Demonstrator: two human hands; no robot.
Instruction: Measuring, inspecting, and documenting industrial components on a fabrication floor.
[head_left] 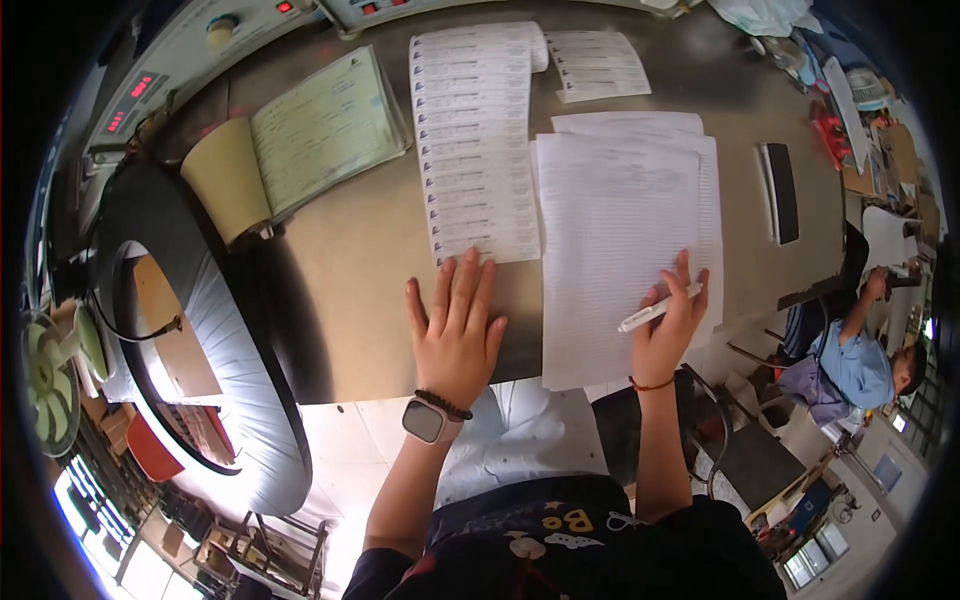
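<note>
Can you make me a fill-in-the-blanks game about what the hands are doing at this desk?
1. The right hand holds a white ____.
2. The left hand lies ____ on the table.
3. The left wrist wears a ____.
4. The right hand rests on a stack of ____.

Missing words: pen; flat; watch; paper

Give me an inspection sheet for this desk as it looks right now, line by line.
Surface: brown table, mostly covered in paperwork.
Job's things: stack of printed sheets; white pen.
Clutter: label strips, open ledger, black flat device.
Grips: left hand flat on the table, holding nothing; right hand holds the pen on the sheets.
Cables: black cable at left.
Surroundings: small fan; seated person at right.
</note>
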